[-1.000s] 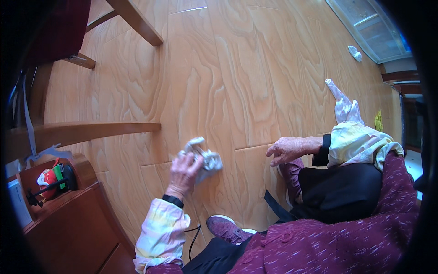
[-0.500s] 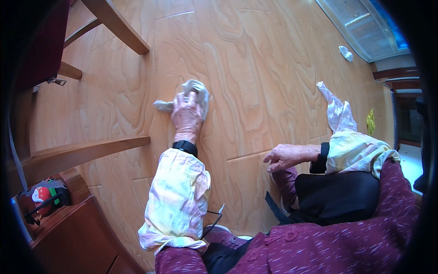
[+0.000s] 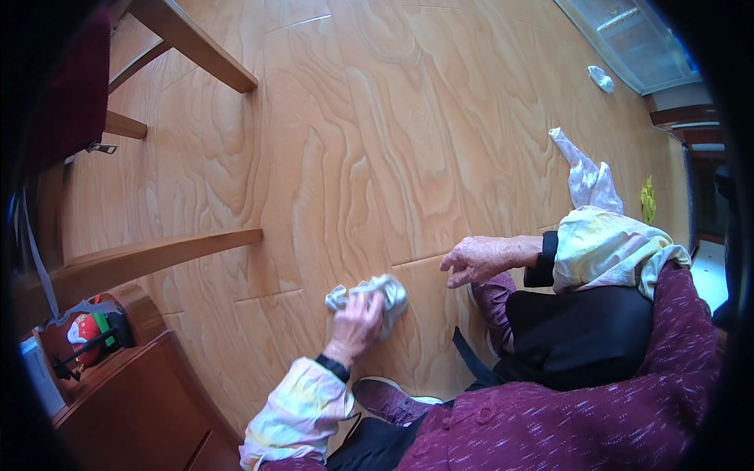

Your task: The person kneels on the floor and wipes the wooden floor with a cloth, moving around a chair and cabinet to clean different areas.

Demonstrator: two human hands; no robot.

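My left hand [image 3: 357, 323] presses a crumpled grey-white cloth [image 3: 395, 300] onto the wood-pattern floor [image 3: 353, 188], its fingers bent over the fabric. The cloth bunches out past the fingertips on both sides. My right hand [image 3: 481, 261] hangs over my bent knee with loosely curved fingers and holds nothing. Its forearm, in a pale tie-dyed sleeve cover, rests across my dark-trousered leg. Just in front of my left wrist is my purple shoe [image 3: 390, 399].
A wooden chair leg [image 3: 188, 43] and a curved wooden leg [image 3: 165, 251] stand at left, by a reddish-brown cabinet [image 3: 141, 400]. On the floor at right lie a pale patterned cloth [image 3: 591, 179], a yellow scrap [image 3: 647, 200] and a small white crumpled thing [image 3: 601, 78].
My left hand has drawn the cloth back toward me and slightly right across the floor. My right hand has stayed nearly in place over the knee.
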